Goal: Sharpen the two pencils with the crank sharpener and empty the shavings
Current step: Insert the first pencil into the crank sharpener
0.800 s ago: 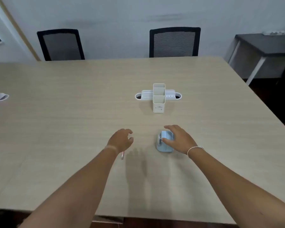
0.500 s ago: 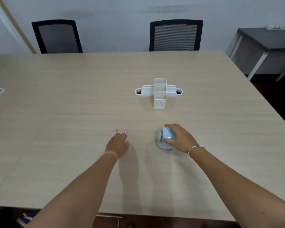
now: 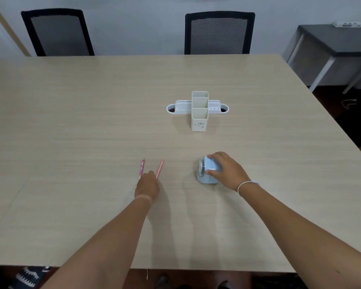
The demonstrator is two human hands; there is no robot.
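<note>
here, pencils (image 3: pixel 160 169) past left fingers (image 3: pixel 148 176)

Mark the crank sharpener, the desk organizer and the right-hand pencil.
crank sharpener (image 3: pixel 204 178), head view, pale blue body below the fingers
desk organizer (image 3: pixel 199 122), head view, front wall
right-hand pencil (image 3: pixel 160 168), head view, mid-shaft

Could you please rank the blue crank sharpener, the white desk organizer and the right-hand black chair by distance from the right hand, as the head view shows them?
From the right hand:
1. Blue crank sharpener: under the hand, held, near the table's front.
2. White desk organizer: beyond the sharpener, mid-table.
3. Right-hand black chair: behind the table's far edge, by the wall.
</note>
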